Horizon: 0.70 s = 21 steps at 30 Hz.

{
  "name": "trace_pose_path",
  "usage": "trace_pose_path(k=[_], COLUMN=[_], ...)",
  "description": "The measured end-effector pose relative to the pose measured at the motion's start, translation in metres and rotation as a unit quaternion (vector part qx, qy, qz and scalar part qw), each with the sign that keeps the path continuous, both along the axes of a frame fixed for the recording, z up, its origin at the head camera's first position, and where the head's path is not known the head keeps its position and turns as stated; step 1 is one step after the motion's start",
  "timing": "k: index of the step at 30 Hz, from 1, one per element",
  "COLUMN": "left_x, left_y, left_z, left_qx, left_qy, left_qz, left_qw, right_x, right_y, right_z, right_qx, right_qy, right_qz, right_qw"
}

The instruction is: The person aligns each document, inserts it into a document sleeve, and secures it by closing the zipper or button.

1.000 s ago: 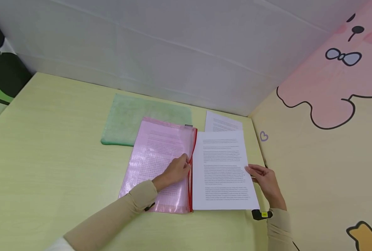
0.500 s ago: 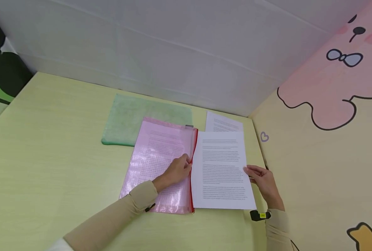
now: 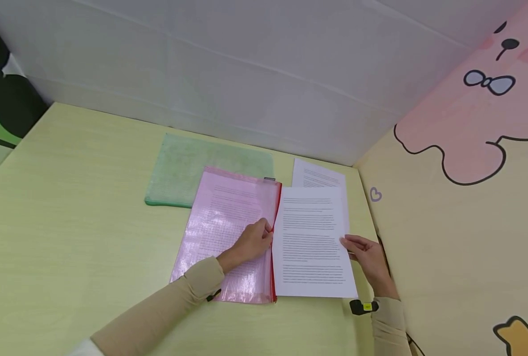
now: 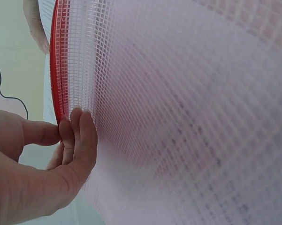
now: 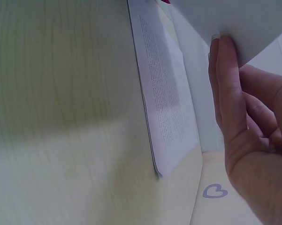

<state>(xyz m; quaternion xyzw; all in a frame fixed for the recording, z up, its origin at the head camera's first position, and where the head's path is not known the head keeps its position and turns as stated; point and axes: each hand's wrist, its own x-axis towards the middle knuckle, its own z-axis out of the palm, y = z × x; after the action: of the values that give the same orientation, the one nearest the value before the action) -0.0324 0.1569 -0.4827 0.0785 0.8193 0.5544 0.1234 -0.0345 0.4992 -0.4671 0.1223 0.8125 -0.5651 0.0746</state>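
A pink translucent mesh zip pouch (image 3: 206,237) with printed pages inside lies on the table. My left hand (image 3: 251,241) pinches its right edge at the red zipper (image 3: 278,202); in the left wrist view, the thumb and fingertips meet on that mesh edge. To the right, my right hand (image 3: 369,259) pinches the right edge of a printed sheet of paper (image 3: 310,242) between thumb and fingers. The sheet's left edge is hidden at the pouch's zipper opening. In the right wrist view, the held paper (image 5: 239,23) is raised above the table.
Behind the pink pouch lies a green mesh pouch (image 3: 201,153), partly covered by it. More printed paper (image 3: 319,173) rests on the table beneath the held sheet; its edge looks like several sheets (image 5: 162,93). Walls stand close behind and to the right.
My right hand has moved left with the sheet, whose left part goes further behind the zipper edge. More of the paper underneath shows. The left hand stays at the zipper.
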Motion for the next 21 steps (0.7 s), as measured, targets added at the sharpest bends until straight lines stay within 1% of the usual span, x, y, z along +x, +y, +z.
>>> trace_pose_path(k=[5,8,12,16,21], left_x=[0.000,0.000,-0.001,-0.001,-0.001], left_y=[0.000,0.001,0.001,0.002,0.002], left_z=[0.001,0.001,0.001,0.004,0.006], left_qx=[-0.001,0.001,0.014,0.021,0.016], left_qy=[0.006,0.007,0.007,0.002,0.000], left_qz=[0.000,0.001,0.002,0.004,0.009], left_qw=[1.0000,1.0000,0.9999,0.9998,0.9998], right_x=[-0.001,-0.002,-0.003,-0.004,-0.004], right_y=[-0.005,-0.008,-0.012,-0.016,-0.022], right_z=[0.000,0.000,-0.004,-0.008,-0.011], right_qx=[0.009,-0.003,-0.028,-0.034,-0.035], right_qy=[0.006,0.010,0.015,0.015,0.013], right_qz=[-0.004,-0.006,-0.004,0.000,-0.001], right_qw=[0.9999,0.9999,0.9995,0.9993,0.9993])
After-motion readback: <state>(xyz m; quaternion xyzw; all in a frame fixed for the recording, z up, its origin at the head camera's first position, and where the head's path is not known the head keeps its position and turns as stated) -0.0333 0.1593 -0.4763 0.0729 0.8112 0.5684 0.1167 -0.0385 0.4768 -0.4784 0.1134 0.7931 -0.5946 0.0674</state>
